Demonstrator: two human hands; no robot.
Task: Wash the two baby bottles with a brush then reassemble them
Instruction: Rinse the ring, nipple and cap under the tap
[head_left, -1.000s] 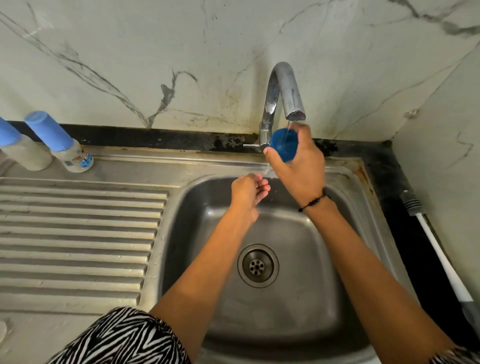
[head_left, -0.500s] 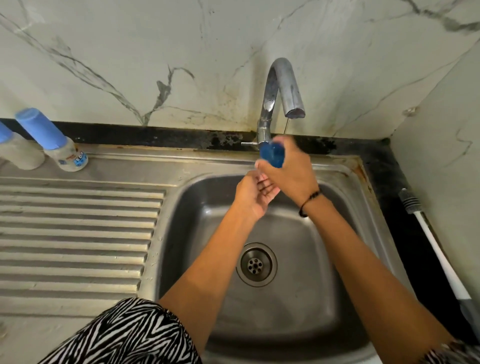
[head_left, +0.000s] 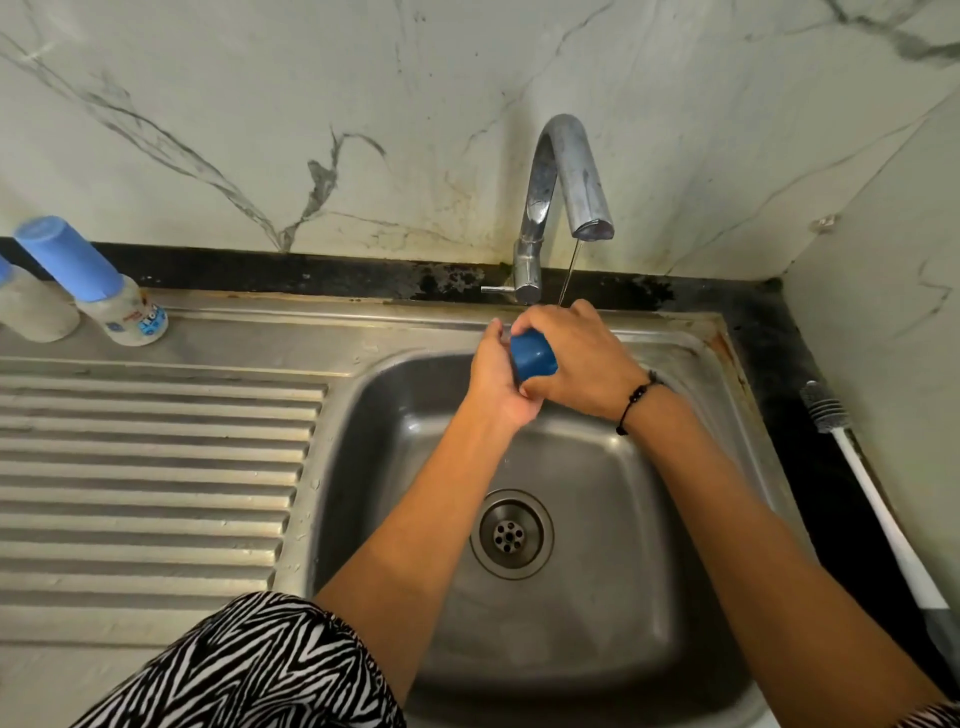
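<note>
1. Head view: a marble-veined wall (head_left: 260, 104) backs a stainless steel sink (head_left: 691, 597), with a second wall closing in along the right side and a black counter strip (head_left: 810, 374) running between basin and wall.
2. Ridged drainboard (head_left: 145, 467) fills the left side, its grooves running left to right; open steel lies between it and the basin's left rim.
3. Basin holds only a round drain (head_left: 511, 534) at its centre; both forearms cross above it, leaving the basin's left and near parts free.
4. Chrome faucet (head_left: 563, 202) arches over the back rim, a thin stream of water (head_left: 569, 275) falling from its spout onto the right hand.
5. White-handled bottle brush (head_left: 878, 514) lies on the black strip along the right wall, bristle end toward the back corner, well apart from the hands.
6. Two baby bottles stand at the drainboard's back left: one blue-capped bottle (head_left: 93, 283), its long axis leaning up and left in this wide view, and a second bottle (head_left: 31, 312) cut off by the frame edge.
7. Right hand (head_left: 582, 364), with a black cord bracelet at the wrist, curls its fingers round a dark blue cap (head_left: 532, 356) above the basin's back rim; which way its open end faces cannot be told.
8. Left hand (head_left: 496, 374) presses against the cap from the left, fingers wrapped toward it.
</note>
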